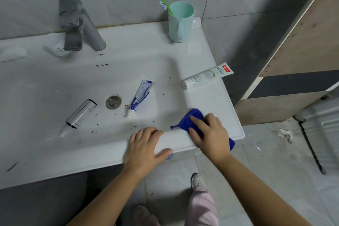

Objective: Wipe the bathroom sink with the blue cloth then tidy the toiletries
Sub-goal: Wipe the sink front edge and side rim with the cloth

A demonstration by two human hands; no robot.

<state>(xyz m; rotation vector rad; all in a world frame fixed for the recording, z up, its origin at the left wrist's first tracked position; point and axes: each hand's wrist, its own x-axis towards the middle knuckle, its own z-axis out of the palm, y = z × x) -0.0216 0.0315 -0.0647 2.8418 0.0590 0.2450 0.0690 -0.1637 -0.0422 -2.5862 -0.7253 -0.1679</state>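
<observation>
The blue cloth (pixel 187 120) lies on the front right rim of the white sink (pixel 211 101); my right hand (pixel 209 133) rests on it with fingers spread flat. My left hand (pixel 145 146) holds the sink's front edge, fingers over the rim, thumb in front. In the basin lie a crumpled blue-white tube (pixel 141 95) and a silver-white tube (pixel 80 113), either side of the drain (pixel 113 102). Brown specks dot the basin. A white-green toothpaste tube (pixel 207 76) lies on the right rim. A mint cup (pixel 180 24) with a green toothbrush (pixel 166 6) stands at the back right.
A grey faucet (pixel 80 24) rises at the back left, with a small white item (pixel 58 50) beside its base. Tiled wall behind. A wooden panel (pixel 302 42) and ribbed grey hose (pixel 322 121) stand to the right. My feet (pixel 197 181) are on the tiled floor below.
</observation>
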